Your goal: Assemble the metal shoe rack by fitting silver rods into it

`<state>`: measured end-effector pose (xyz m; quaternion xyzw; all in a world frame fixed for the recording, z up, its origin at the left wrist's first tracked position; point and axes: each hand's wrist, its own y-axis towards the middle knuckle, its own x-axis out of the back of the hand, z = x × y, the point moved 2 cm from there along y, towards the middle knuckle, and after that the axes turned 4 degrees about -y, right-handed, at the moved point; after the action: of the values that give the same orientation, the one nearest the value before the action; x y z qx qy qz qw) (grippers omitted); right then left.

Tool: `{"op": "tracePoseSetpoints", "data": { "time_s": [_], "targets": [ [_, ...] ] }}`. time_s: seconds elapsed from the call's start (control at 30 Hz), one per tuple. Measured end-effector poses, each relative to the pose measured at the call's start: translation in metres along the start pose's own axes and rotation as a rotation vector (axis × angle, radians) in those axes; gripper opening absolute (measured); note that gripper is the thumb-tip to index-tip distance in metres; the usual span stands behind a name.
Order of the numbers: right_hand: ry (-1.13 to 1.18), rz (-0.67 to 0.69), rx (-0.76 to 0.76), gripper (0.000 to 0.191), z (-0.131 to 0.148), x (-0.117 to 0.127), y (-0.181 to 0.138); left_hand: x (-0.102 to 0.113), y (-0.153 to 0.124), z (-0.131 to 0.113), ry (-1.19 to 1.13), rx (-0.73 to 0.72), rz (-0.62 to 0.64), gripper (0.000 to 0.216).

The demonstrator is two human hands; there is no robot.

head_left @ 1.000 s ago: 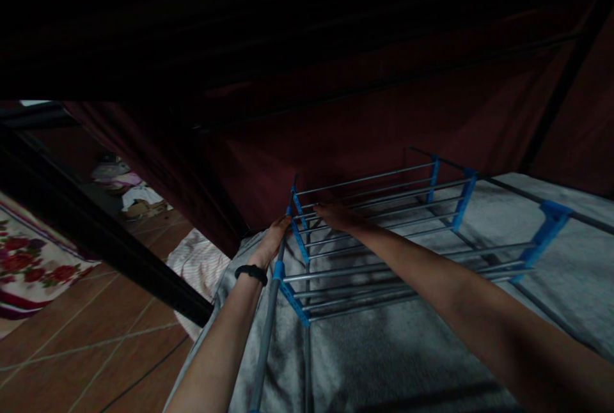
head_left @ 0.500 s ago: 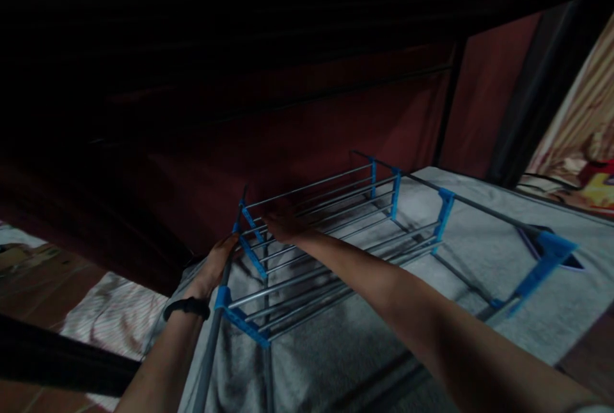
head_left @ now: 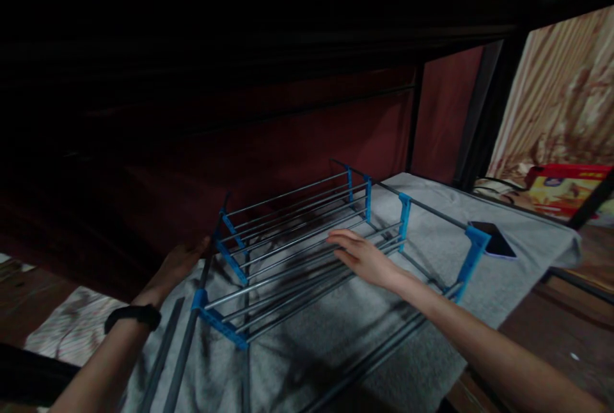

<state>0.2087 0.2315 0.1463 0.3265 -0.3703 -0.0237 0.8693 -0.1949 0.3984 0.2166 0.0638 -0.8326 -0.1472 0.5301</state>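
A rack [head_left: 288,243] of grey metal tubes with blue plastic brackets lies on a grey cloth [head_left: 307,362]. My left hand [head_left: 182,263], with a black band at the wrist, is beside the rack's left side tube. Its fingers reach out toward that tube, dim against the dark panel; whether they touch it is hard to see. Over the middle bars hovers my right hand [head_left: 362,259], fingers stretched out and holding nothing. Another grey tube [head_left: 163,355] runs alongside the rack's left side at the lower left.
A dark red panel [head_left: 288,157] stands right behind the rack. To the right lies a phone [head_left: 496,239] on the cloth, near the rack's blue end bracket. Further right are a red and yellow package [head_left: 559,189] and a patterned curtain [head_left: 561,100]. Striped fabric [head_left: 67,330] lies at left.
My right hand has drawn back from the rack's far left corner to above its middle bars. My left hand has shifted off the left tube to its outer side. The view has turned right.
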Motion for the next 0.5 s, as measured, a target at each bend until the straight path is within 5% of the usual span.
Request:
{"op": "tracePoseSetpoints", "data": {
  "time_s": [0.13, 0.3, 0.4, 0.5],
  "targets": [
    [0.001, -0.236, -0.230, 0.029, -0.026, 0.100, -0.068, 0.015, -0.003, -0.037, -0.167, -0.007, 0.102, 0.049],
    [0.109, -0.646, -0.555, 0.029, -0.067, 0.206, -0.109, -0.010, -0.043, -0.158, -0.180, -0.267, 0.293, 0.058],
    [0.268, -0.710, -0.645, 0.028, -0.108, 0.227, -0.112, -0.055, -0.073, -0.231, -0.191, -0.503, 0.377, 0.055],
    [0.333, -0.538, -0.732, 0.032, -0.151, 0.222, -0.107, -0.111, -0.096, -0.284, -0.193, -0.660, 0.382, 0.046]
  ]
}}
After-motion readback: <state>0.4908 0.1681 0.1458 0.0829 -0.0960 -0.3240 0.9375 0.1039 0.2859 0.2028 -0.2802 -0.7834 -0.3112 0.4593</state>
